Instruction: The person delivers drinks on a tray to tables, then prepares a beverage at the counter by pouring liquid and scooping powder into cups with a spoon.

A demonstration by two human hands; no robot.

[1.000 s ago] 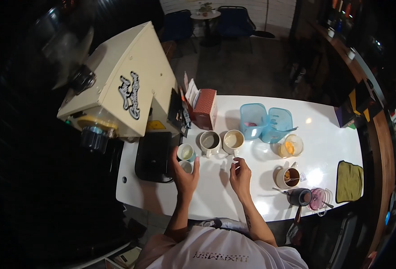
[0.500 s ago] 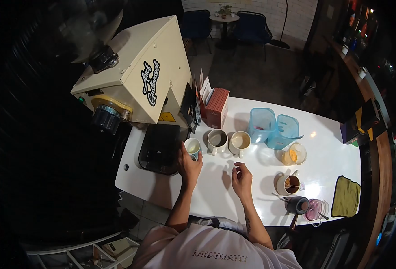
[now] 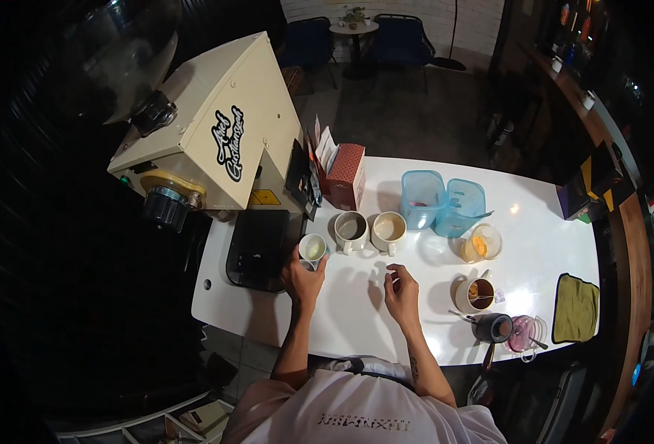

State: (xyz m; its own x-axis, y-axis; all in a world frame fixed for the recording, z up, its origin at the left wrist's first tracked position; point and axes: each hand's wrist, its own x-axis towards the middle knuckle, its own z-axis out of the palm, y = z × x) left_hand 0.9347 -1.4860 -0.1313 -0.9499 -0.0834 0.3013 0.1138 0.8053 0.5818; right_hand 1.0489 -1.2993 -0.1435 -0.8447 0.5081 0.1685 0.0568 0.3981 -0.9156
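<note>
My left hand (image 3: 304, 281) is closed around a small pale cup (image 3: 313, 246) holding a little light-coloured liquid, beside the dark scale-like tray. A second rounded rim shows under my fingers, mostly hidden, and I cannot make out what it belongs to. My right hand (image 3: 402, 294) hovers at the middle of the white table (image 3: 356, 314), its fingers loosely curled and apart, nothing in them. Just beyond the hands stand a mug with a dark inside (image 3: 351, 244) and a cream mug (image 3: 389, 243), side by side.
At left a large cream grinder (image 3: 223, 126) overhangs the black tray (image 3: 256, 251). A red box (image 3: 347, 177) and blue containers (image 3: 424, 207) stand behind. Rightward are an orange-stained glass (image 3: 493, 244), a mug of brown liquid (image 3: 464, 296), a dark pot (image 3: 482, 331) and a green cloth (image 3: 576, 308).
The view has shifted slightly. My left hand keeps hold of the small cup, which looks a bit less tilted. My right hand stays about where it was.
</note>
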